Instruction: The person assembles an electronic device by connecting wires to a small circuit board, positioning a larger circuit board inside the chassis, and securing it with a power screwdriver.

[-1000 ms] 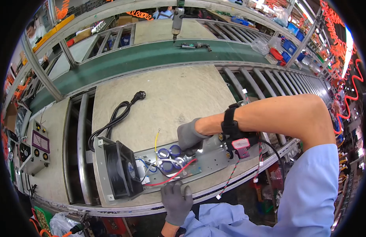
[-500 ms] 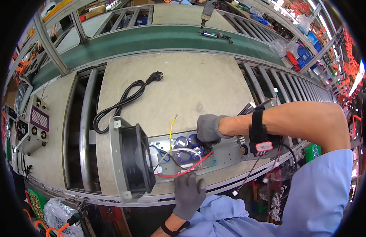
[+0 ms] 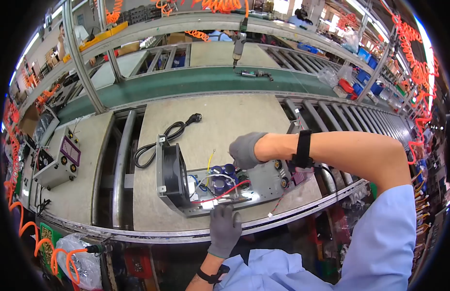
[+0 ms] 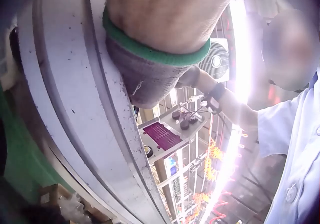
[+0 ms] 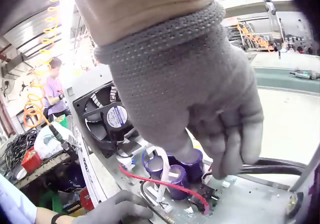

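Observation:
A metal chassis (image 3: 264, 190) lies on the pale work board, a black fan (image 3: 172, 169) upright at its left end. Purple capacitors (image 5: 177, 184) and red, white, blue and yellow wires sit on its circuit board. My gloved right hand (image 3: 248, 149) is over the chassis's rear edge, just right of the capacitors, fingers bent downward. In the right wrist view its fingertips come close to a black component (image 5: 207, 196); I cannot tell whether they pinch anything. My gloved left hand (image 3: 225, 228) rests at the front edge beside the red wire (image 3: 230, 192), fingers extended.
A black power cord (image 3: 169, 133) lies behind the fan. Another unit with a purple panel (image 3: 60, 160) stands on the left board. Metal rollers (image 3: 327, 121) run to the right. A hanging screwdriver (image 3: 238, 46) and a tool (image 3: 255, 74) are by the green belt.
The head view has tilted and shifted. My right hand sits slightly higher over the chassis's rear edge, its fingers less over the circuit board. My left hand stays at the front edge.

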### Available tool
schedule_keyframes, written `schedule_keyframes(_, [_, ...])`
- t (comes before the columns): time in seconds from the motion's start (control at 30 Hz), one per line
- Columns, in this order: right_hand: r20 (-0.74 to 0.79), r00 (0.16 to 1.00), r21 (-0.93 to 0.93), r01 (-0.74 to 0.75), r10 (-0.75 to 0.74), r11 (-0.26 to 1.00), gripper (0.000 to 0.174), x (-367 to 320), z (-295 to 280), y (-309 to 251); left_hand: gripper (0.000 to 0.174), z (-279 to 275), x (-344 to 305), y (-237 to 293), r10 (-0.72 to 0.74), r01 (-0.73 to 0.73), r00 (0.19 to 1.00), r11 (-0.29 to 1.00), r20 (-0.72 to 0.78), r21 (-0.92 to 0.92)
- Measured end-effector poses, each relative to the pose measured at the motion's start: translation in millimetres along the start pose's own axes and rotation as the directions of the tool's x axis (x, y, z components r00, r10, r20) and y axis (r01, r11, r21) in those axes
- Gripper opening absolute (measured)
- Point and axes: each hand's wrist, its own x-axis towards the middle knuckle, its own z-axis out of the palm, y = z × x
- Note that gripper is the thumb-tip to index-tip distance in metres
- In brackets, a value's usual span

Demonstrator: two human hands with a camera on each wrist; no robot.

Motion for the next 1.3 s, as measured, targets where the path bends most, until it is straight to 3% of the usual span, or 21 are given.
schedule_keyframes(0.07, [0.29, 0.953, 0.031, -0.103, 0.089, 0.994, 0.041, -4, -1, -8, 0.029, 0, 1, 0, 0.03, -0.03, 0.999, 1.0, -0.013, 0.009])
schedule_keyframes(0.17, [0.086, 0.99, -0.194, 0.128, -0.113, 0.973, 0.044, 85, 59, 26, 0.028, 4, 0, -1, 0.06, -0.06, 0.998, 0.998, -0.031, 0.002])
schedule_keyframes(0.23, [0.131, 0.991, -0.088, 0.021, -0.01, 0.996, 0.044, 72, 42, 12, 0.027, 4, 0, -1, 0.067, -0.067, 0.997, 0.998, -0.044, 0.006])
schedule_keyframes(0.3, [0.131, 0.976, -0.1, 0.187, -0.173, 0.977, 0.043, 85, 39, 13, 0.025, 3, 1, 2, 0.075, -0.073, 0.995, 0.997, -0.069, 0.024])
schedule_keyframes(0.37, [0.119, 0.822, -0.237, 0.569, -0.557, 0.788, 0.042, 128, 59, 37, 0.023, 6, 1, 4, 0.084, -0.081, 0.992, 0.996, -0.095, 0.04])
schedule_keyframes(0.4, [0.056, 0.996, 0.296, 0.046, -0.066, 0.954, 0.038, 67, 36, 11, 0.021, 9, 0, 2, 0.09, -0.085, 0.99, 0.995, -0.109, 0.046])
schedule_keyframes(0.53, [-0.179, 0.955, -0.165, 0.209, -0.237, 0.964, 0.03, 45, 2, -1, 0.013, 6, 3, 10, 0.175, -0.169, 0.981, 0.982, -0.08, 0.081])
schedule_keyframes(0.6, [-0.453, 0.844, -0.058, 0.295, -0.289, 0.954, 0.031, -33, -7, -20, 0.012, 6, -1, 8, 0.151, -0.147, 0.987, 0.987, -0.061, 0.068])
schedule_keyframes(0.63, [-0.609, 0.76, 0.079, 0.345, -0.229, 0.935, 0.026, -88, -6, -43, 0.018, 11, -3, 2, 0.109, -0.106, 0.992, 0.994, -0.063, 0.041])
schedule_keyframes(0.67, [-0.654, 0.721, 0.209, 0.463, -0.229, 0.861, 0.021, -166, -9, -66, 0.023, 7, 0, 5, 0.271, -0.267, 0.959, 0.962, -0.087, 0.05])
schedule_keyframes(0.73, [-0.625, 0.704, 0.171, 0.544, -0.337, 0.822, 0.015, -271, 3, -95, 0.025, 32, -2, 6, 0.181, -0.162, 0.966, 0.98, -0.184, 0.112])
schedule_keyframes(0.83, [-0.567, 0.69, 0.108, 0.604, -0.45, 0.79, 0.01, -356, 22, -116, 0.021, 28, -1, -1, 0.05, -0.046, 0.995, 0.998, -0.087, 0.05])
schedule_keyframes(0.9, [-0.478, 0.727, 0.003, 0.562, -0.493, 0.827, 0.012, -386, 32, -114, 0.021, 20, -8, -7, -0.006, 0.008, 1.0, 0.998, -0.025, 0.062])
schedule_keyframes(0.97, [-0.462, 0.753, 0.029, 0.542, -0.469, 0.84, 0.014, -402, 57, -110, 0.023, 22, -7, -9, -0.017, 0.017, 1.0, 0.999, -0.014, 0.033])
schedule_keyframes(1.1, [-0.513, 0.812, 0.291, 0.469, -0.278, 0.834, 0.014, -437, 107, -98, 0.023, 21, -10, -9, 0.022, -0.02, 1.0, 0.996, -0.012, 0.085])
schedule_keyframes(1.13, [-0.534, 0.84, 0.54, 0.428, -0.099, 0.725, 0.018, -447, 152, -102, 0.024, 21, -10, -6, 0.066, -0.063, 0.997, 0.993, -0.029, 0.104])
schedule_keyframes(1.17, [-0.537, 0.84, 0.736, 0.418, 0.083, 0.532, 0.029, -457, 197, -105, 0.028, 19, -9, -3, 0.07, -0.067, 0.997, 0.988, -0.015, 0.141])
schedule_keyframes(1.2, [-0.69, 0.644, 0.696, 0.463, 0.331, 0.549, 0.022, -463, 228, -89, 0.033, 16, -9, -4, -0.005, 0.002, 0.999, 0.995, 0.033, 0.099])
schedule_keyframes(1.23, [-0.758, 0.369, 0.651, 0.474, 0.538, 0.593, 0.018, -469, 259, -74, 0.037, 14, -11, -12, -0.004, 0.001, 0.999, 0.994, 0.031, 0.105])
schedule_keyframes(1.27, [-0.675, 0.215, 0.738, 0.17, 0.706, 0.653, 0.023, -492, 262, -52, 0.041, 17, -16, -18, -0.011, 0.008, 1.0, 0.995, 0.03, 0.101])
schedule_keyframes(1.3, [-0.552, 0.049, 0.824, -0.123, 0.833, 0.553, 0.03, -514, 264, -30, 0.044, 16, -20, -13, 0.0, 0.001, 1.0, 0.996, -0.013, 0.091])
